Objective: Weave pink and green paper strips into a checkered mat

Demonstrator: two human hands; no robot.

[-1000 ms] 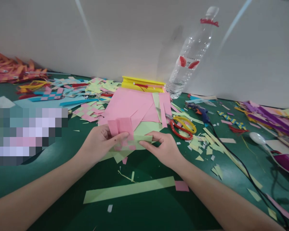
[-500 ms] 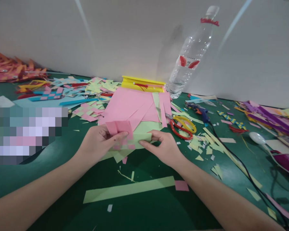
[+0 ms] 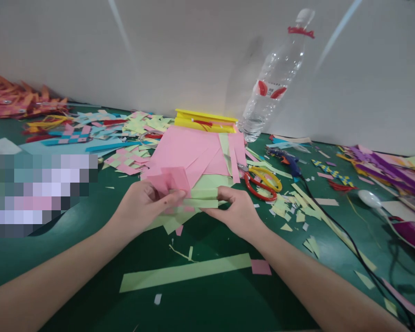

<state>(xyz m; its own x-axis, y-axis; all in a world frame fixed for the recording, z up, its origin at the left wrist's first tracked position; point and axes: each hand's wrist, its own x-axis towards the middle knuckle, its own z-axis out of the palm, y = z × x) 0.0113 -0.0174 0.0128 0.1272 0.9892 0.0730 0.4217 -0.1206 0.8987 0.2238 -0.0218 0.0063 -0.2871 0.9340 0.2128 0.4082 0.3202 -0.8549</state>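
Note:
Pinched in my left hand (image 3: pixel 141 205) is a small weave of pink and light green paper, its folded pink strips (image 3: pixel 176 180) standing up above the thumb. Light green paper strips (image 3: pixel 204 203) stick out of this weave to the right. My right hand (image 3: pixel 238 210) has its fingers curled at the strips' right ends, thumb below and index finger above; part of the grip is hidden. Behind the hands lies a stack of pink paper (image 3: pixel 181 147). Red and yellow-handled scissors (image 3: pixel 263 189) rest just beyond my right hand.
Nearer me on the green table lie a long light green strip (image 3: pixel 185 273) and a pink piece (image 3: pixel 261 267). A plastic bottle (image 3: pixel 271 78) leans on the wall. To the right are a glue gun (image 3: pixel 287 161) with its cable, a white spoon (image 3: pixel 369 198) and paper scraps.
The green strips at my right fingers now show as two separate bands instead of one. The pink strips in my left hand have tilted slightly, and my right fingers have shifted a little.

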